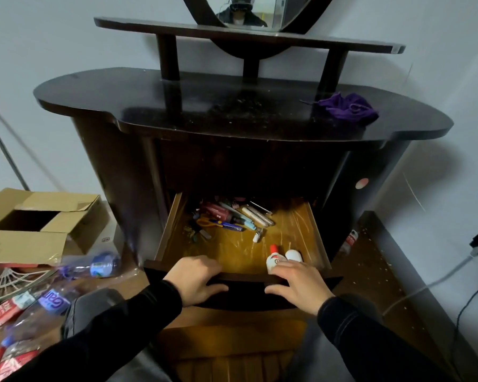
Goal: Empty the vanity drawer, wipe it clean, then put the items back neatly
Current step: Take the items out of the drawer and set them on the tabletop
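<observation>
Drawer (pixel 298 230) of the dark vanity stands pulled out toward me, its orange-brown floor bare across the near half and the right side. Off to the left on the floor sit an open cardboard box (pixel 39 219) and a scatter of plastic bottles (pixel 94 267). My left hand (pixel 195 279) comes in from a black sleeve, palm down, draped over the drawer's dark front edge; its fingers (pixel 204 264) curl over the top of the edge and the thumb stretches out along the front face, so they are closed loosely on the front panel. Deeper in the drawer, at the back left, lies a heap of pens and small things (pixel 229 217), with orange-handled scissors (pixel 209 222) among them and a small white vial (pixel 257 236) just to the right of the heap. Near the front right lie a white bottle with a red cap (pixel 272 260) and a round white container (pixel 293 255), side by side and touching. My right hand (pixel 298 286) rests on the same front edge, palm down, wrist bent; its fingers (pixel 283 267) spread narrowly and reach over the edge, the tips against those two white items, thumb along the front face. Up on the desk (pixel 232 111), to the right, sits a crumpled purple cloth (pixel 348 107).
</observation>
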`<state>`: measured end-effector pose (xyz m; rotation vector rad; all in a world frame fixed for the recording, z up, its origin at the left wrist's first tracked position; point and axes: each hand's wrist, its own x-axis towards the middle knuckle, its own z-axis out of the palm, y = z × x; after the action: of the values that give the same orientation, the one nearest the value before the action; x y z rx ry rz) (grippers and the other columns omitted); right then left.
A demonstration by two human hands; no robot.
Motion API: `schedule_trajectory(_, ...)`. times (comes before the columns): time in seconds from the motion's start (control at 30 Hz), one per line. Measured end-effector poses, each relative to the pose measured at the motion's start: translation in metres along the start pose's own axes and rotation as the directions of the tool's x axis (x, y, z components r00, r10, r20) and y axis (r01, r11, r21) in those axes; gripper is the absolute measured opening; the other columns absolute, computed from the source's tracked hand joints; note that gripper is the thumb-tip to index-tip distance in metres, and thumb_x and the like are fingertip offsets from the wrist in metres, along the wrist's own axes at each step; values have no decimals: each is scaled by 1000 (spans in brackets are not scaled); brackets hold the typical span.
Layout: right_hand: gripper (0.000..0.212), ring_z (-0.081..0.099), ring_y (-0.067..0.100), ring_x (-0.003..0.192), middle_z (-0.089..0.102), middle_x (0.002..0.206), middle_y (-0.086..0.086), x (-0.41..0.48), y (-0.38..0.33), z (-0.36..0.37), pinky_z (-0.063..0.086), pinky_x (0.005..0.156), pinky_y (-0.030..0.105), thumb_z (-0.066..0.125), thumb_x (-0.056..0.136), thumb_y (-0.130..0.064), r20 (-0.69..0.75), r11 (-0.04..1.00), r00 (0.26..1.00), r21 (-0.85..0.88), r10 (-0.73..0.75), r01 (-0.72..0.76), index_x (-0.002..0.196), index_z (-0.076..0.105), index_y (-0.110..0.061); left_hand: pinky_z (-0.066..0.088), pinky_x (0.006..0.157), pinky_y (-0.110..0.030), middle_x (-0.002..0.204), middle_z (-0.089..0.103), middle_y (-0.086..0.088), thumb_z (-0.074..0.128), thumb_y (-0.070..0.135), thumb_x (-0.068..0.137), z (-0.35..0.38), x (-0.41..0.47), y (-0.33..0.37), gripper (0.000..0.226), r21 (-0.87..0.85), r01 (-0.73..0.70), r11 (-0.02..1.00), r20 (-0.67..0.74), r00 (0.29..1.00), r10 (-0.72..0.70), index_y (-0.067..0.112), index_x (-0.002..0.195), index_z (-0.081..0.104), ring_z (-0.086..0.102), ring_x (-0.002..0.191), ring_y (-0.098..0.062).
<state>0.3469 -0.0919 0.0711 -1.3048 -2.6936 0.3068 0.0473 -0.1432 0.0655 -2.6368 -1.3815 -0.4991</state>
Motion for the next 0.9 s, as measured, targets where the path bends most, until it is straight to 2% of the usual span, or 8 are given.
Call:
schedule_trajectory(0.1,64,58,5,107,67,113,-15,-21,-9,3,49,86,27,38,83,-77,11,1000,1000,21,-17,17,113,70,-30,46,55,-24,76,61,11,53,59,90,-1,-17,18,37,4,-16,1000,-47,999,16,24,81,61,59,67,-13)
schedule_trajectory(0.43,56,56,2,102,65,106,-16,-57,-22,9,46,85,24,48,84,-76,54,994,998,106,-20,14,111,70,-31,48,59,-25,77,61,11,53,59,90,-5,-44,54,38,-26,33,999,25,999,-32,24,81,63,59,69,-12)
schedule_trajectory(0.53,66,55,0,102,65,106,-20,-51,-18,2,48,88,27,47,71,-87,168,981,984,175,54,-84,108,69,-38,46,72,-25,93,63,10,39,74,89,-8,-35,48,56,-93,140,986,232,966,-115,26,97,64,60,86,-12)
schedule_trajectory(0.6,66,58,1,99,66,102,-18,-43,-14,-7,52,87,29,50,67,-91,291,935,954,312,75,-169,101,71,-39,42,73,-20,93,63,12,26,86,85,-10,-24,38,68,-169,233,958,392,907,-152,30,99,64,58,85,-5)
schedule_trajectory(0.67,59,62,4,94,70,96,-9,-32,-9,-15,52,87,31,53,77,-82,328,862,942,455,69,-222,94,74,-31,44,66,-22,80,64,8,25,87,85,-11,-8,31,72,-293,358,887,480,857,-187,27,86,66,59,72,-4)
schedule_trajectory(0.73,42,66,8,91,72,92,-3,-16,-1,-18,53,90,38,56,92,-61,277,821,952,507,132,-262,94,75,-24,52,69,-28,76,68,5,38,73,93,-4,11,25,60,-372,441,817,508,833,-219,22,82,68,63,68,-6)
schedule_trajectory(0.8,28,67,15,93,72,93,-1,3,10,-15,54,93,45,57,99,-45,255,826,936,452,243,-338,95,72,-22,56,74,-32,78,72,3,50,52,99,10,31,18,42,-378,483,790,529,813,-244,17,85,71,67,71,-8)
schedule_trajectory(0.9,22,65,12,94,69,99,-5,30,25,1,54,90,39,58,98,-40,310,834,877,306,368,-459,109,64,-21,58,76,-35,79,73,2,54,41,100,34,58,7,33,-356,588,726,634,723,-275,16,87,71,68,68,-9)
